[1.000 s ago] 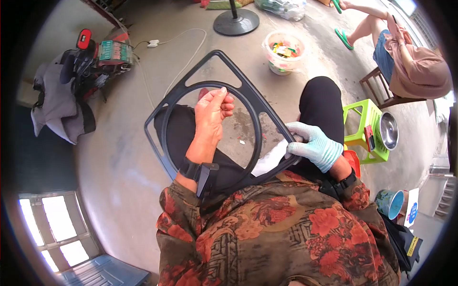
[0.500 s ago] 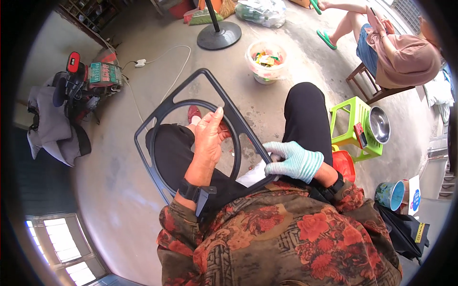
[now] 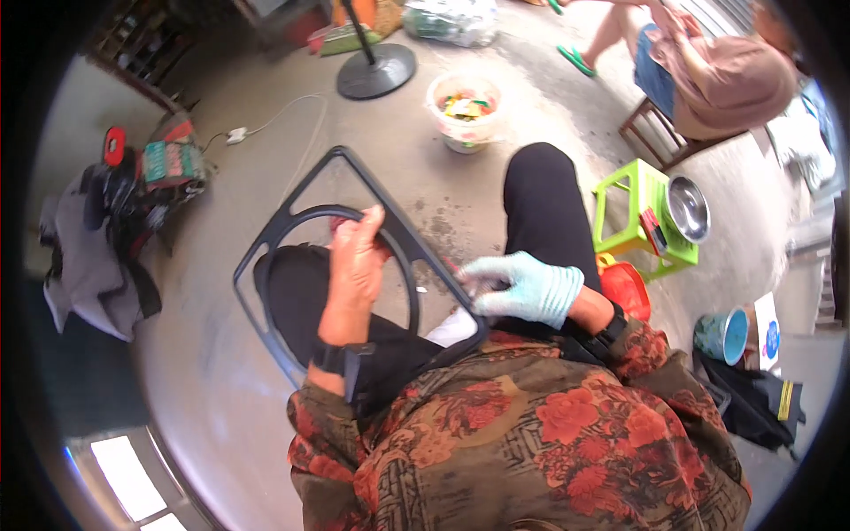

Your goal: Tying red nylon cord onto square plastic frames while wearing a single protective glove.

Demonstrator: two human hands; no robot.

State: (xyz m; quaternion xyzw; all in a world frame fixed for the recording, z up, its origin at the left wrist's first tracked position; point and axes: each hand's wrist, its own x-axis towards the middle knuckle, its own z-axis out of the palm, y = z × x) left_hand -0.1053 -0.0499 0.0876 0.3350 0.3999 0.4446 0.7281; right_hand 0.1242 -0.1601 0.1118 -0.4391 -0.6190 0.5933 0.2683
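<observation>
A black rectangular plastic frame (image 3: 405,223) with a large round opening lies tilted across my lap, over my left thigh. My bare left hand (image 3: 356,265) is closed on the ring of that opening, thumb pointing up along the bar. A white glove with pale green stripes covers my right hand (image 3: 524,288). Its fingers are bent around the frame's right edge near the lower corner, and the fingertips are smeared by motion. Below the ring, a piece of white material (image 3: 452,328) shows beside my leg.
Ahead stands a bucket (image 3: 465,106) of scraps, beyond it a round black stand base (image 3: 376,71). At right are a green stool (image 3: 633,208), a metal bowl (image 3: 689,209), a red container (image 3: 625,292) and a seated person (image 3: 726,84). A scooter (image 3: 133,195) stands left.
The whole view has shifted a little. The frame and both hands sit further left in the picture, and the frame's top corner is lower. The gloved fingers have shifted slightly along the edge.
</observation>
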